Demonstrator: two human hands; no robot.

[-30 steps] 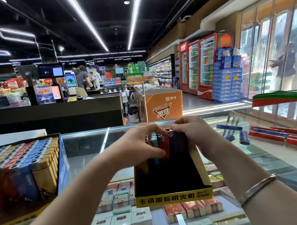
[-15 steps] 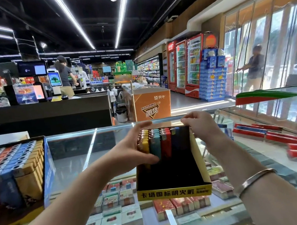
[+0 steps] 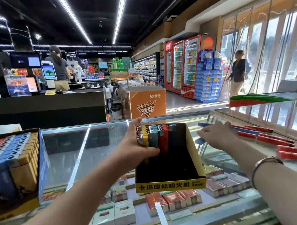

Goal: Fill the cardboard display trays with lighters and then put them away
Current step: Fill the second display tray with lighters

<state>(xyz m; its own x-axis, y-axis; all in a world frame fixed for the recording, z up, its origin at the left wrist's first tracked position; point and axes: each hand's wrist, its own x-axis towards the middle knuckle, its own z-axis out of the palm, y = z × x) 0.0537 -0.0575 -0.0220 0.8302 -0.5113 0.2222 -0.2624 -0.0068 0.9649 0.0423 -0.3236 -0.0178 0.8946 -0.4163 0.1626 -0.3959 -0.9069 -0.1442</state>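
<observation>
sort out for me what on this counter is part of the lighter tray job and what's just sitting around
Job: yellow display tray; lighters standing in it; left hand gripping them; right hand, open beside the tray; full tray at left.

Lying about: red and blue cartons; cigarette packs under the glass.

A single wide head-worn view looks forward and slightly down from close behind both forearms, over the glass table (image 3: 65,155). Beyond the fingers (image 3: 136,123) it faces the shop aisle; the edges bend.
</observation>
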